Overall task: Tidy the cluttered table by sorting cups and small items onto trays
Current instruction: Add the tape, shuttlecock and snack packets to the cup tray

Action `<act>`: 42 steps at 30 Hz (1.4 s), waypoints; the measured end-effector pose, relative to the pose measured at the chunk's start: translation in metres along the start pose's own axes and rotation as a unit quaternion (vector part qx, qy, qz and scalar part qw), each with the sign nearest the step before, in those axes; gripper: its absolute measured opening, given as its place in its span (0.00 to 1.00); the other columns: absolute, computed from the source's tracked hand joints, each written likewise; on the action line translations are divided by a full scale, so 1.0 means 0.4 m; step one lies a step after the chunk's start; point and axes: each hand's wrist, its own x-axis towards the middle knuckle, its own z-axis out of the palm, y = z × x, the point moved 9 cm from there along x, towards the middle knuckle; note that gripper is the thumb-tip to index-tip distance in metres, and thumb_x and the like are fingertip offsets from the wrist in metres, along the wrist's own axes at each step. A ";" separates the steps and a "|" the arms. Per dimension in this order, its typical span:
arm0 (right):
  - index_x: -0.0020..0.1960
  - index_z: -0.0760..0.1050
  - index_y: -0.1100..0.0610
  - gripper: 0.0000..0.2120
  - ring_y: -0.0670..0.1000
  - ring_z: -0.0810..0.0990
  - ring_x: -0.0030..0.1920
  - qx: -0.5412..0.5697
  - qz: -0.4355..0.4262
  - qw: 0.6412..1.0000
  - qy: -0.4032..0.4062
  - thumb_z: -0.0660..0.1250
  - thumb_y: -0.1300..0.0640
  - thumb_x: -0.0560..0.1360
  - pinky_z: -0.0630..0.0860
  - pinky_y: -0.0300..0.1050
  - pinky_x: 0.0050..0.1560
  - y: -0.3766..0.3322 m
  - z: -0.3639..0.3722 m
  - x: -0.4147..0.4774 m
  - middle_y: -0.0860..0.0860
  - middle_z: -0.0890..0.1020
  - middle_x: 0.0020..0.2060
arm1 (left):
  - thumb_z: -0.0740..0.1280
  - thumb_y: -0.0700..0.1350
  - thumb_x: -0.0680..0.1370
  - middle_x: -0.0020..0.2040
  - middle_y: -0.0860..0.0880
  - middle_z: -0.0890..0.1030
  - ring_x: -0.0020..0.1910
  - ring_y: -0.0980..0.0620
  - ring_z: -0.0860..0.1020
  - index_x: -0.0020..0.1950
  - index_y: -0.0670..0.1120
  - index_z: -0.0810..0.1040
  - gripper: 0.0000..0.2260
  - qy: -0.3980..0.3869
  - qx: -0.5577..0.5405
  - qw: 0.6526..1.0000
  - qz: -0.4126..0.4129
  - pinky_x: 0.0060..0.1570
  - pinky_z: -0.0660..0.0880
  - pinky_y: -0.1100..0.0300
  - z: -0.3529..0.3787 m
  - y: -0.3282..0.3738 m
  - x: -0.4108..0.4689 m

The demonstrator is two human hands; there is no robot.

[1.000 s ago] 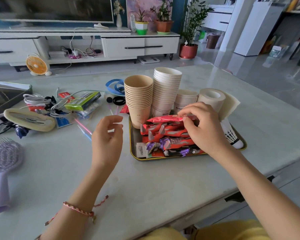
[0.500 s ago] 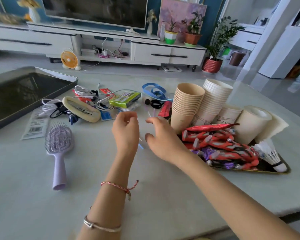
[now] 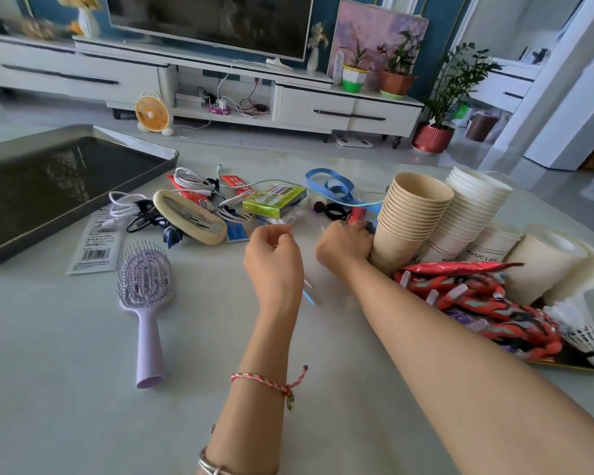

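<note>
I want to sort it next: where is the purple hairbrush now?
In the head view, the purple hairbrush lies on the table left of the left hand, beside the barcode label.

One wide-angle camera sits on the person's head, above and behind the left hand [image 3: 273, 265] and right hand [image 3: 343, 245], facing forward and down over the pale glossy worktop [image 3: 83, 389]. It is close: both forearms fill the lower frame, with the fingers [image 3: 271, 234] near centre. Beyond the fingers the view reaches the long white television cabinet [image 3: 340, 104].
</note>
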 end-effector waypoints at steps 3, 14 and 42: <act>0.66 0.68 0.62 0.17 0.61 0.69 0.64 -0.031 -0.038 0.998 0.043 0.56 0.59 0.78 0.64 0.51 0.63 -0.018 -0.014 0.001 0.64 0.66 0.66 | 0.58 0.34 0.73 0.45 0.45 0.80 0.46 0.45 0.79 0.47 0.42 0.78 0.10 0.004 -0.008 1.000 -0.008 0.49 0.75 0.52 -0.004 0.000 0.010; 0.64 0.65 0.66 0.17 0.60 0.74 0.58 -0.049 -0.201 0.965 0.164 0.59 0.70 0.75 0.74 0.48 0.51 -0.087 -0.158 -0.145 0.62 0.71 0.60 | 0.59 0.35 0.73 0.45 0.45 0.80 0.47 0.45 0.79 0.47 0.43 0.77 0.09 -0.004 0.024 1.000 -0.006 0.52 0.76 0.51 -0.011 -0.011 -0.007; 0.46 0.80 0.58 0.11 0.47 0.73 0.46 0.291 -0.196 0.884 0.309 0.66 0.71 0.69 0.67 0.40 0.50 0.539 -0.323 -0.260 0.50 0.82 0.41 | 0.66 0.51 0.70 0.47 0.52 0.84 0.48 0.50 0.81 0.50 0.49 0.81 0.12 -0.308 0.042 0.936 0.167 0.52 0.76 0.52 0.211 0.047 -0.250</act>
